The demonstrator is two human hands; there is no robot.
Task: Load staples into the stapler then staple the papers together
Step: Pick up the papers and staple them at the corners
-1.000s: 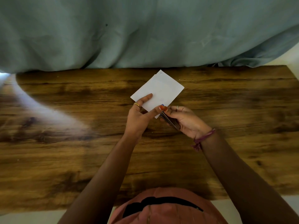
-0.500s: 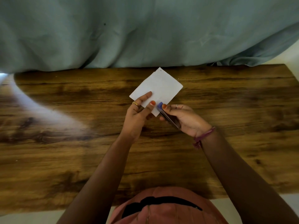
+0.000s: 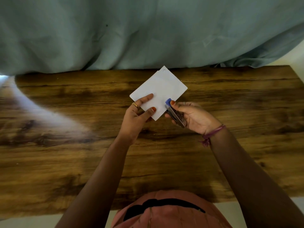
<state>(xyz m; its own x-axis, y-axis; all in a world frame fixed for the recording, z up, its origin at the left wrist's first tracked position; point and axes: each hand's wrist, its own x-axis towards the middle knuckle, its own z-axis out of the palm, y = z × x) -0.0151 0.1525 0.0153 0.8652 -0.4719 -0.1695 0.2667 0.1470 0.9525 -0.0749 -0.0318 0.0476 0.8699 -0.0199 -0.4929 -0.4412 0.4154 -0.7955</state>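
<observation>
the left hand (image 3: 137, 112) pinches the papers (image 3: 158, 92) by their near-left edge, thumb on top and fingers beneath, holding the small white stack just above the wooden table (image 3: 65, 162). the right hand (image 3: 191, 115) is curled round the stapler (image 3: 174, 112), a slim metal body with a blue tip; its thumb rests beside that tip. the blue tip overlaps the near-right edge of the papers, close to the bottom corner. whether the sheets sit fully between the stapler's arms cannot be told from this view.

to do the step well, the sheets likely need squaring so their edges align, with the edge pushed well into the stapler's throat before pressing. the left-hand pinch should probably hold firm and close to the stapling point, so the stack does not fan or slip. a single steady squeeze, thumb against fingers, seems the right press.

compared with half a second ago, the stapler's tip lies farther along the paper's right edge, the left thumb has drawn away from it, and the sheet sits slightly more open to view.
</observation>
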